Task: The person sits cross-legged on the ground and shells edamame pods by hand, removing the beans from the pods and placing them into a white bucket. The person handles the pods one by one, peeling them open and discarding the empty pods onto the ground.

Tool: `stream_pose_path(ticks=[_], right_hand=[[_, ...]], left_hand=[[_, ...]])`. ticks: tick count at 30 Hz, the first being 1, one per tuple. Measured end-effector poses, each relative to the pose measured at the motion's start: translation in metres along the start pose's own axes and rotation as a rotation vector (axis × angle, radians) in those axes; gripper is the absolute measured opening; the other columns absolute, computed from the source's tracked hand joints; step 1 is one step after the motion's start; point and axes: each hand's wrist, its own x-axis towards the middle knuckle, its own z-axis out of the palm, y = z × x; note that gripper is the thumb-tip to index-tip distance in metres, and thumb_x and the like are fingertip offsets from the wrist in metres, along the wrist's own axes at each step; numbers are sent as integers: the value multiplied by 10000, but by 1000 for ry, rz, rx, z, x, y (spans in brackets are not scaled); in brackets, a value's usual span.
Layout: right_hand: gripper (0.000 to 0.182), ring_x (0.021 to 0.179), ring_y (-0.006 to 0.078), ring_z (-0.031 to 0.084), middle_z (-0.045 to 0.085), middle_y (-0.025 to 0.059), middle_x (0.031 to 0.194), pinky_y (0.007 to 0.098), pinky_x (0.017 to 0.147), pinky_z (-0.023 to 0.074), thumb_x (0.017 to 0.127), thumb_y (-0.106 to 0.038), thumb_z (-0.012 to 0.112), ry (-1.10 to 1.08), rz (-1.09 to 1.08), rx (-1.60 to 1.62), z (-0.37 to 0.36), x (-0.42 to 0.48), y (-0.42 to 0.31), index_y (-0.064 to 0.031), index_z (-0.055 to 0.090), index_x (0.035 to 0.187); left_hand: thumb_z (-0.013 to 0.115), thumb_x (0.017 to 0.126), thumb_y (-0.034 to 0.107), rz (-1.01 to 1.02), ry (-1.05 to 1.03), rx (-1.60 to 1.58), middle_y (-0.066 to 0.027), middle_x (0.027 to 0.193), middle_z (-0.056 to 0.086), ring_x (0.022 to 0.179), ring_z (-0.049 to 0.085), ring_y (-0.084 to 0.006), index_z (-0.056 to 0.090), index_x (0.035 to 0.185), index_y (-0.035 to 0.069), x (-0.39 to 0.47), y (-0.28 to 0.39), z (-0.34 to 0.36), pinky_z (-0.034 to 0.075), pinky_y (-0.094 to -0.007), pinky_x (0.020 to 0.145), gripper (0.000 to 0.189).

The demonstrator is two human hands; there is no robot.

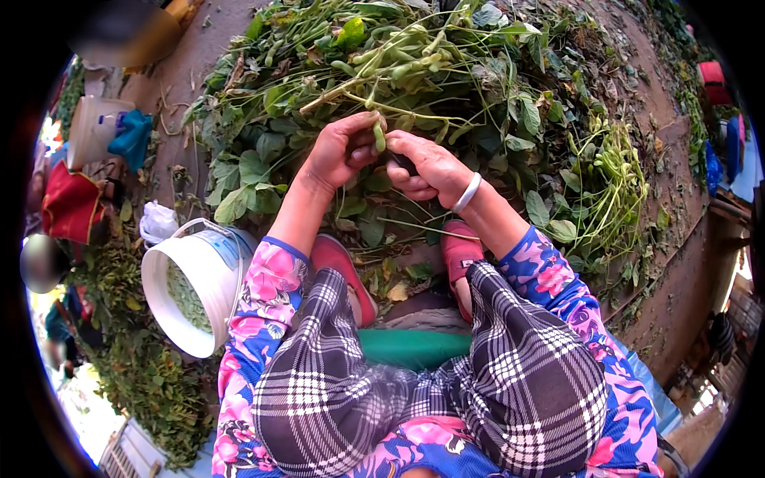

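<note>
My left hand (342, 149) pinches a green soybean pod (379, 136) between thumb and fingers. Close against it, my right hand (431, 166) has its thumb at the pod's lower end. Its fingers are curled around a small dark object (404, 162), mostly hidden, whose kind I cannot tell. Just beyond both hands, a soybean branch (334, 95) with clusters of pods (412, 57) lies on a broad heap of leafy soybean plants (257, 167). To my left a white plastic bucket (206, 248) holds shelled green beans (186, 299).
A white plastic bag (158, 222) lies behind the bucket. Farther left are another bucket (89, 131) with a blue cloth or bag (131, 140), a red bag (70, 203) and people. Pulled stems with pods (615, 179) lie right. My red shoes (340, 272) flank a green seat (412, 348).
</note>
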Motion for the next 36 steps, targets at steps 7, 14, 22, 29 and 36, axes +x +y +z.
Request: stream_pose_path(ticks=[7,14,22,29,36], right_hand=[[175,397,34,302,463,-34,634,193,344,223,972,-285,440,103,-93,-125,-1,-5,2,-133,503,1031],[107,459,54,422,524,-19,676,216,408,345,932,-169,531,230,-522,-315,-2,14,21,-76,518,982],[139,693,138,652,657,92,750,287,614,509,906,-119,561,453,-730,-970,10,11,18,-8,505,970],[151,541,188,597,618,113,639,310,525,471,885,-133,572,488,-671,-711,12,7,9,8,523,910],[209,496,45,451,504,-13,570,225,443,358,897,-188,579,315,-461,-497,5,1,-14,-13,545,788]], left_hand=[[621,883,168,185,111,361,39,775,571,592,479,-23,606,977,46,-11,-4,18,355,-155,508,155],[458,938,153,233,90,212,24,896,580,703,485,-29,555,1172,18,-11,-16,27,369,-170,556,287],[353,905,79,229,167,256,28,874,571,659,454,-38,550,1174,28,-11,-22,27,358,-189,540,337],[393,851,38,147,71,130,-7,843,560,643,461,-70,561,1130,-3,-12,-21,17,357,-203,527,329],[519,907,140,279,233,156,-4,800,546,587,461,-56,539,1153,-14,-3,-8,-11,339,-179,479,291]])
